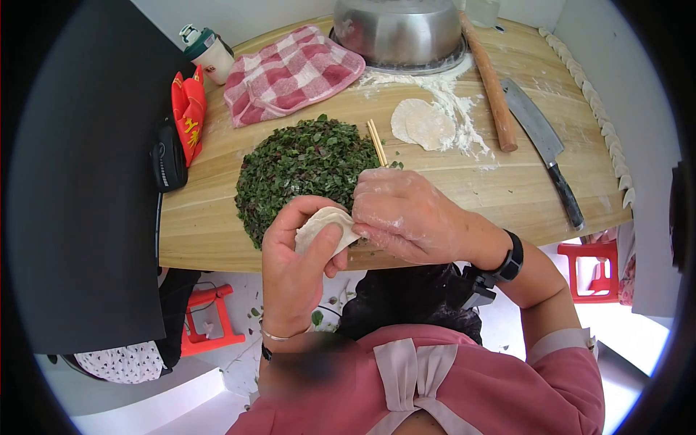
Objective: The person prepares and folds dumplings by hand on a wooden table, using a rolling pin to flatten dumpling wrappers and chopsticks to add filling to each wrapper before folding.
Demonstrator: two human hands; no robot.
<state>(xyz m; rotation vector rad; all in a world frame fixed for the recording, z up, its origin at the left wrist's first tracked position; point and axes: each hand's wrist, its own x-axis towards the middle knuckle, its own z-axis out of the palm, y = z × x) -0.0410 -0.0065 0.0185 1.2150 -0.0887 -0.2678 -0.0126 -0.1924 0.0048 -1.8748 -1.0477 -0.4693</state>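
Note:
A folded dumpling (317, 226) of pale dough rests in my left hand (291, 272), whose thumb presses on its front. My right hand (413, 217), dusted with flour, is closed in a pinch at the dumpling's right end. Just beyond both hands is a large heap of chopped green leaves (297, 163); any bowl beneath it is hidden. A pair of chopsticks (375, 142) leans at the heap's right side, the lower ends hidden behind my right hand. Farther back, round dough wrappers (424, 125) lie overlapping beside spilled flour (453, 94).
A rolling pin (493, 87) and a cleaver (536, 123) lie to the right. Finished dumplings (605, 123) line the table's right edge. A steel basin (399, 32), checkered cloth (290, 72) and bottle (209, 54) stand at the back. Red stools (210, 319) are below.

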